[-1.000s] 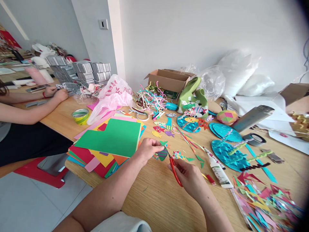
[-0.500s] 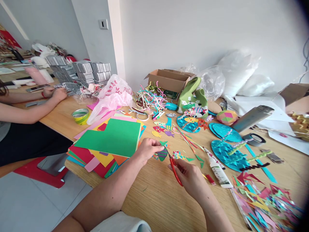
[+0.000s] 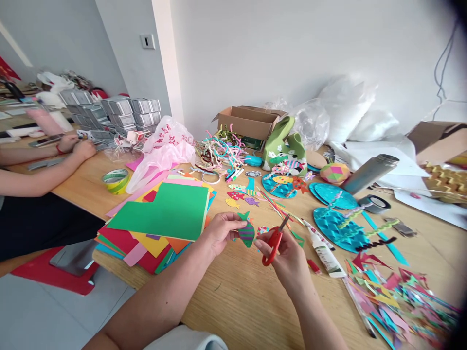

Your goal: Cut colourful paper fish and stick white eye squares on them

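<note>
Left fingers (image 3: 233, 225) pinch a striped fish (image 3: 247, 234), long axis seemingly upright, tail (image 3: 243, 215) up; right fingers (image 3: 291, 247) clasp scissors (image 3: 276, 239) pointing away.

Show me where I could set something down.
Bare wood nearside of the left hand and right hand, between the forearms; also left of the yellow tape roll. Crowded: right, with paper scraps; back, with pipe cleaners.

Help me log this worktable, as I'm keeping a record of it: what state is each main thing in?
Striped paper fish: pinched in the left hand
Scissors: held in the right hand, apart from the fish
Cardboard box: open
Glue bottle: lying on its side
Green sheet: flat on the paper stack
Yellow-green tape roll: lying flat
Pink plastic bag: crumpled
Paper scraps: loose, heaped
</note>
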Action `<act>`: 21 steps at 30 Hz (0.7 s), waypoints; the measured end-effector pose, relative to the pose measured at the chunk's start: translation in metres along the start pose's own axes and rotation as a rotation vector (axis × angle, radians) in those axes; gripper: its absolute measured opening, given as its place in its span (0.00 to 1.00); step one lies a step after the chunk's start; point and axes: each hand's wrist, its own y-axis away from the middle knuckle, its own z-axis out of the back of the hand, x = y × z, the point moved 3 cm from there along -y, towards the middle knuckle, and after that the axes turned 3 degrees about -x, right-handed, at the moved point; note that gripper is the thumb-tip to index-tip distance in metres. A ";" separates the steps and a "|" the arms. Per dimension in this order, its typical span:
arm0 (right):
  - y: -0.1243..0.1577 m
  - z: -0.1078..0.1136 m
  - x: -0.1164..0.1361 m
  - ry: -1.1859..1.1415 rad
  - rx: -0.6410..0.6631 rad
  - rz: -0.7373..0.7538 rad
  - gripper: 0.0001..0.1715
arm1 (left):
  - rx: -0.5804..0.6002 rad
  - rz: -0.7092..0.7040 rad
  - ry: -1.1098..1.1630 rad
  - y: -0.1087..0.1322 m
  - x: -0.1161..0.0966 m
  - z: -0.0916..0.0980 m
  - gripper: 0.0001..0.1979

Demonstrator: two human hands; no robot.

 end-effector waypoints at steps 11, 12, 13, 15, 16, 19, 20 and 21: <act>0.003 -0.006 -0.001 -0.250 -0.062 -0.072 0.21 | 0.080 0.051 -0.020 0.005 0.009 -0.009 0.16; 0.003 -0.005 -0.001 -0.244 -0.063 -0.069 0.21 | 0.086 0.051 -0.029 0.005 0.009 -0.009 0.16; 0.003 -0.005 -0.001 -0.234 -0.059 -0.066 0.20 | 0.091 0.053 -0.042 0.005 0.008 -0.009 0.16; 0.002 -0.005 0.000 -0.198 -0.031 -0.059 0.19 | 0.107 0.062 -0.079 0.004 0.008 -0.008 0.17; 0.002 -0.005 0.000 -0.175 -0.009 -0.056 0.19 | 0.115 0.068 -0.103 0.004 0.008 -0.008 0.17; 0.002 -0.006 -0.001 -0.138 0.025 -0.043 0.18 | 0.104 0.065 -0.169 0.003 0.009 -0.006 0.17; 0.002 -0.005 -0.002 -0.143 0.018 -0.045 0.18 | 0.095 0.058 -0.179 0.002 0.009 -0.005 0.16; 0.001 -0.004 -0.002 -0.154 0.010 -0.050 0.19 | 0.088 0.049 -0.181 0.002 0.009 -0.005 0.16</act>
